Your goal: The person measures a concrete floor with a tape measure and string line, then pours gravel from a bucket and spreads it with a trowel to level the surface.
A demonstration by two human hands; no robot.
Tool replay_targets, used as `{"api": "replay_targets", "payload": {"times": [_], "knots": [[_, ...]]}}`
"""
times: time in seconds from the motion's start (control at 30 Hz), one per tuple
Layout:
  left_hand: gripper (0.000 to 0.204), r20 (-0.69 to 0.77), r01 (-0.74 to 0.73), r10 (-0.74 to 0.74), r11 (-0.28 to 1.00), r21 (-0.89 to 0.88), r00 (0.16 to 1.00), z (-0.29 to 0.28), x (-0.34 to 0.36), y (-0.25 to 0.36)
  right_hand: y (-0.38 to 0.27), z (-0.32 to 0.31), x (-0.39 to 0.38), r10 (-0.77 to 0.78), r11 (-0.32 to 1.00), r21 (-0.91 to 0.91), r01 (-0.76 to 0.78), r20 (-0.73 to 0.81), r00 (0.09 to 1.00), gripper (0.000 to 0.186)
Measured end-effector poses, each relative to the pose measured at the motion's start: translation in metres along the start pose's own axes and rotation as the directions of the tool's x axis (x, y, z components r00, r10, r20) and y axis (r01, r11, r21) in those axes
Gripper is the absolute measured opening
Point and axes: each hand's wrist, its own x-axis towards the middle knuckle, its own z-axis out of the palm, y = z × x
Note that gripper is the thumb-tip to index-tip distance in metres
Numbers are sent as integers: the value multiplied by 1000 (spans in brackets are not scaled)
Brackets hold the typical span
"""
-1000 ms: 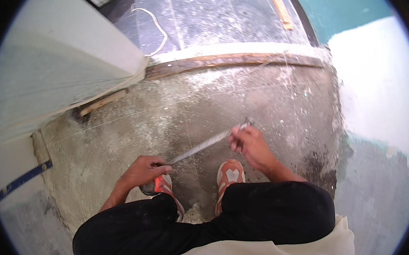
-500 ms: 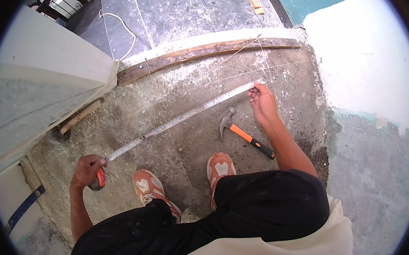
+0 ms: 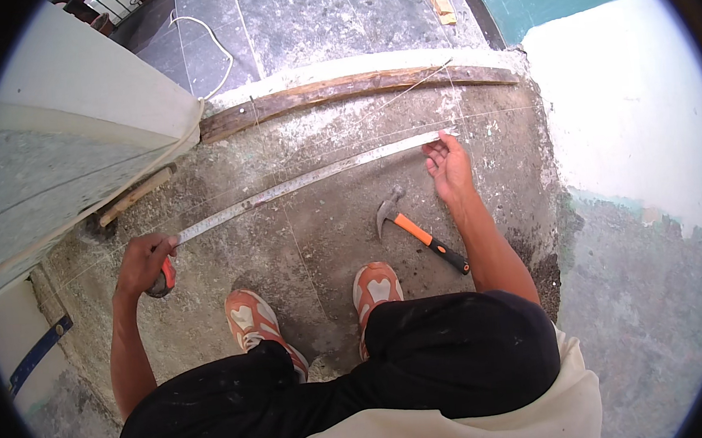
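A tape measure (image 3: 307,180) is drawn out between my two hands, its pale blade slanting up to the right over the rough floor. My left hand (image 3: 144,262) is closed round its red and dark case, with the thumb at the blade's mouth. The fingers of my right hand (image 3: 450,166) pinch the blade near its far end, close to a thin string line. Below the blade, nearer my right forearm, a claw hammer (image 3: 421,232) with an orange and black handle lies on the floor. The case is partly hidden by my left fingers.
A long wooden plank (image 3: 342,92) lies along the raised threshold. Thin strings cross the floor (image 3: 351,219). A short wood piece (image 3: 138,195) rests by the left wall, and a blue level (image 3: 41,354) leans farther down. A white wall (image 3: 628,102) stands on the right.
My left hand has moved up and forward with the tape case, so the blade slants less. My right hand has shifted slightly forward. The hammer has stayed in place.
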Motion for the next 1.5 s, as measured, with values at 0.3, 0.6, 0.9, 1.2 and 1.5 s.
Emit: {"api": "replay_targets", "payload": {"times": [0.3, 0.6, 0.9, 1.2, 1.5], "knots": [[39, -59, -82, 88, 992, 100, 994, 4, 16, 4, 0, -2, 5, 27, 1000, -14, -28, -31, 999, 19], [34, -61, -87, 96, 987, 136, 993, 6, 24, 18, -2, -9, 15, 54, 998, -17, -55, -49, 997, 25], [30, -11, -99, 103, 977, 191, 995, 0, 31, 13, 7, -36, 28, 41, 999, -35, -42, -38, 998, 29], [35, -21, -149, 157, 966, 211, 987, 2, 36, 13, 0, -23, 23, 54, 998, -11, -55, -95, 994, 31], [33, -48, -58, 65, 990, 129, 997, 6, 28, 32, -9, -8, 8, 59, 998, 2, -59, -81, 995, 16]]}}
